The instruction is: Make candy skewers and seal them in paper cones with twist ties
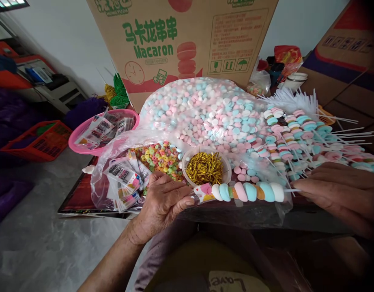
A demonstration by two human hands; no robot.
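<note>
A candy skewer (240,192) of pink, blue and white puffy sweets with small gummy rings between them lies level in front of me. My left hand (165,199) is closed on a small printed clear plastic bag (204,192), whose mouth meets the skewer's left end. At the right, my right hand (342,192) pinches the white stick (292,190) of the skewer. Just behind the skewer stands a round clear tub (226,168) of gold twist ties (204,167). More printed bags (124,180) lie in a pile beyond my left hand.
A large plastic bag of pastel sweets (205,109) covers the table's middle, with colourful gummy rings (161,158) nearer. Finished skewers (293,134) and white sticks (293,99) are stacked right. A pink basket (73,140) holds packets at left. A Macaron carton (193,24) stands behind.
</note>
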